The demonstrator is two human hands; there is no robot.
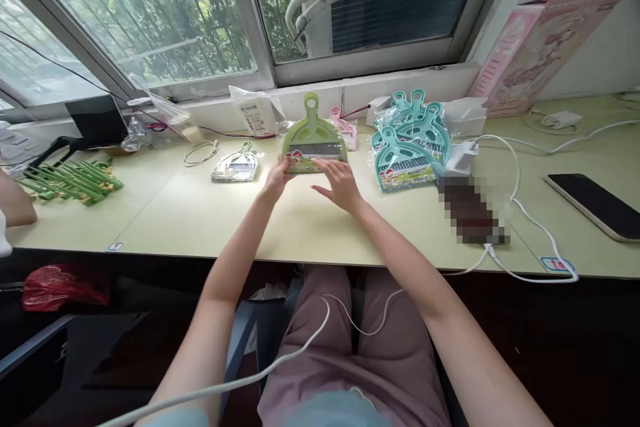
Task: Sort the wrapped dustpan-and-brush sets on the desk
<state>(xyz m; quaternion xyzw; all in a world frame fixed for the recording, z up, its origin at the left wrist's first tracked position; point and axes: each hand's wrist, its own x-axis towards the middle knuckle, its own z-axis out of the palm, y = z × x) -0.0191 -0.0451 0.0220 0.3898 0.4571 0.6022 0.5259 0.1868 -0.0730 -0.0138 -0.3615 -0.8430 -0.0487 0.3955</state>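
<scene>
A green mini dustpan and brush set (311, 130) is tilted up above the table, its handle pointing toward the window and a printed card across its lower part. My left hand (276, 181) grips its lower left corner. Against the lower right of the card rest the outstretched fingers of my right hand (343, 183), with the thumb held apart. To the left lies a pale wrapped dustpan set (236, 164). Behind the green one, a pink set (344, 127) is partly hidden. Several turquoise sets in clear wrap (407, 159) are piled on the right.
On the right are a white charger (461, 159), looping cables, a blurred-out dark object (470, 210) and a phone (595, 203). Several green sticks (75, 180) lie at the left, beside another person's arm (15, 200). A pink box (540, 53) stands by the window.
</scene>
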